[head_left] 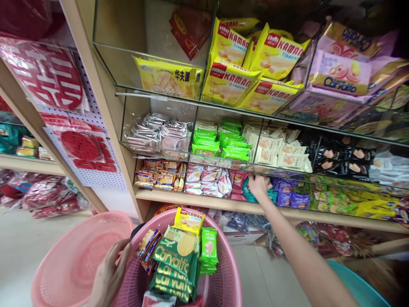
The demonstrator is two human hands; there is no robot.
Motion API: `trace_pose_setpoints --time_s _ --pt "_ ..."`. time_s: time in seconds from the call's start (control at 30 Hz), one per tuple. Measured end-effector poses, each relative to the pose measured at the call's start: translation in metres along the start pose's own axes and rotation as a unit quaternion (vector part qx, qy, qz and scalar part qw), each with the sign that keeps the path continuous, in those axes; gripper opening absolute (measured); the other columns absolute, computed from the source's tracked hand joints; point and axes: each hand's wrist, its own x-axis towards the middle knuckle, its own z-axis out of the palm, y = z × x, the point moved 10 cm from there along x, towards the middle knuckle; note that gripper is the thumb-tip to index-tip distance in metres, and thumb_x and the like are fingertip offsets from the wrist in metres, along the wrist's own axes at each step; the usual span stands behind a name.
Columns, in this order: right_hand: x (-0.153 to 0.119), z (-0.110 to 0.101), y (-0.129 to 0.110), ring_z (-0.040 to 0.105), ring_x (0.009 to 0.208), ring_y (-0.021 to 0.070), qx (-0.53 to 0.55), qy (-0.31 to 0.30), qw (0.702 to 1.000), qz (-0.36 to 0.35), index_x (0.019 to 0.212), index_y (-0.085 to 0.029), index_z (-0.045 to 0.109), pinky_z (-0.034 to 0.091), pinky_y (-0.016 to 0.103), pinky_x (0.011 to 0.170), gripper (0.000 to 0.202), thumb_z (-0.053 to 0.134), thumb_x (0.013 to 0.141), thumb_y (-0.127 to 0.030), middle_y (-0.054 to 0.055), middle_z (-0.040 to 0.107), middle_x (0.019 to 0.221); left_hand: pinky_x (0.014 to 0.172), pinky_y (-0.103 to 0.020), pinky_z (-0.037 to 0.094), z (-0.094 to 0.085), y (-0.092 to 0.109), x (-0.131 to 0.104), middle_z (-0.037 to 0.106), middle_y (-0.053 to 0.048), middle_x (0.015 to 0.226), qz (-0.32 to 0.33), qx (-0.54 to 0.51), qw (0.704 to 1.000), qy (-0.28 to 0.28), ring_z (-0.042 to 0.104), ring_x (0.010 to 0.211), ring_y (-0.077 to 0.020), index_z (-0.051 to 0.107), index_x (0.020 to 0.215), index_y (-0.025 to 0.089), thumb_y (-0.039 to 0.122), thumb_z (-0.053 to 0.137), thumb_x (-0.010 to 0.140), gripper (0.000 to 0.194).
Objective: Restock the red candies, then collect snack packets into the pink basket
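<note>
My right hand (pixel 259 186) reaches into a bottom-shelf compartment, over teal snack packets (pixel 250 192); its fingertips are partly hidden among them, so its grip is unclear. Beside these lie dark pink packets (pixel 238 183) on the left and purple packets (pixel 290 194) on the right. At lower left, my left hand (pixel 111 265) is held with fingers stretched out at the rim of a pink plastic basket (pixel 234 260). Inside the basket are green Carvalfo packets (pixel 174 258), a yellow Kaman packet (pixel 189 221), bright green packets (pixel 208 247) and orange-and-blue packets (pixel 147 247).
An inner-lit pink basin (pixel 57 260) stands on the floor at left. Glass-fronted shelves hold yellow Kaman packs (pixel 230 83), silver packets (pixel 175 136) and black packets (pixel 345 160). A teal tub (pixel 354 279) is at lower right. Red decorations (pixel 81 145) hang at left.
</note>
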Motion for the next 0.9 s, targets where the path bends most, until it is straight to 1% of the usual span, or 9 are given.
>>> trace_pose_setpoints --time_s 0.1,0.23,0.4,0.57,0.63,0.7,0.77,0.83,0.9 --pt "0.011 0.009 0.010 0.047 0.106 0.0357 0.011 -0.004 0.999 0.047 0.104 -0.016 0.067 0.034 0.051 0.083 0.041 0.035 0.088 -0.035 0.020 0.062 0.110 0.064 -0.028 0.057 0.000 -0.003 0.000 0.073 -0.005 0.089 0.001 -0.009 1.000 0.004 0.071 0.077 -0.0222 0.064 0.090 0.024 0.053 0.048 0.076 0.036" --pt "0.018 0.015 0.018 0.048 0.105 0.0363 0.029 -0.008 0.997 0.074 0.097 -0.016 0.070 0.034 0.050 0.082 0.036 0.043 0.084 -0.035 0.020 0.064 0.106 0.065 -0.029 0.058 0.000 -0.005 0.000 0.073 -0.005 0.091 -0.002 -0.014 1.000 0.005 0.071 0.076 -0.0227 0.064 0.090 0.024 0.053 0.048 0.075 0.036" --pt "0.017 0.010 0.019 0.047 0.108 0.0379 0.046 0.012 0.996 0.077 0.097 -0.015 0.069 0.032 0.052 0.085 0.033 0.046 0.082 -0.033 0.021 0.063 0.111 0.069 -0.029 0.058 0.000 -0.001 -0.001 0.073 -0.006 0.089 -0.003 -0.019 1.000 -0.002 0.070 0.079 -0.0225 0.064 0.090 0.023 0.053 0.047 0.077 0.037" --pt "0.011 0.003 0.022 0.043 0.114 0.0402 0.059 0.038 0.992 0.105 0.098 -0.010 0.068 0.033 0.054 0.086 0.032 0.046 0.083 -0.028 0.025 0.062 0.111 0.067 -0.028 0.058 0.000 -0.001 -0.002 0.072 -0.006 0.091 -0.003 -0.017 1.000 -0.004 0.070 0.079 -0.0226 0.063 0.092 0.023 0.052 0.048 0.077 0.036" --pt "0.009 0.004 0.024 0.047 0.112 0.0366 0.074 0.037 0.989 0.120 0.095 -0.009 0.067 0.035 0.051 0.088 0.030 0.047 0.084 -0.029 0.024 0.063 0.108 0.064 -0.028 0.058 0.000 0.000 -0.002 0.073 -0.006 0.090 -0.001 -0.019 1.000 -0.004 0.071 0.080 -0.0229 0.064 0.091 0.023 0.052 0.049 0.077 0.035" --pt "0.008 0.007 0.026 0.054 0.106 0.0289 0.096 0.032 0.985 0.137 0.093 -0.011 0.066 0.039 0.047 0.089 0.027 0.050 0.086 -0.032 0.017 0.065 0.104 0.062 -0.028 0.058 0.000 0.001 -0.001 0.073 -0.006 0.090 0.002 -0.023 1.000 -0.004 0.071 0.079 -0.0231 0.064 0.090 0.024 0.052 0.050 0.077 0.035" --pt "0.007 0.010 0.030 0.059 0.098 0.0214 0.126 0.030 0.979 0.157 0.095 -0.014 0.064 0.044 0.042 0.088 0.026 0.052 0.088 -0.037 0.010 0.065 0.103 0.061 -0.027 0.058 0.000 0.003 -0.002 0.073 -0.006 0.088 0.001 -0.028 1.000 -0.007 0.071 0.078 -0.0227 0.064 0.089 0.024 0.052 0.050 0.077 0.034" --pt "0.008 0.013 0.032 0.060 0.093 0.0179 0.160 0.032 0.971 0.173 0.098 -0.016 0.062 0.047 0.039 0.085 0.027 0.053 0.088 -0.040 0.007 0.064 0.104 0.060 -0.026 0.058 0.000 0.005 -0.002 0.073 -0.006 0.087 0.000 -0.033 0.999 -0.012 0.071 0.078 -0.0223 0.064 0.088 0.024 0.052 0.050 0.077 0.033" --pt "0.009 0.016 0.034 0.061 0.091 0.0173 0.195 0.036 0.962 0.188 0.099 -0.016 0.061 0.049 0.037 0.082 0.027 0.053 0.088 -0.040 0.007 0.064 0.104 0.059 -0.026 0.058 0.000 0.007 -0.002 0.073 -0.005 0.087 0.002 -0.037 0.999 -0.013 0.071 0.077 -0.0221 0.065 0.088 0.024 0.053 0.050 0.077 0.034"
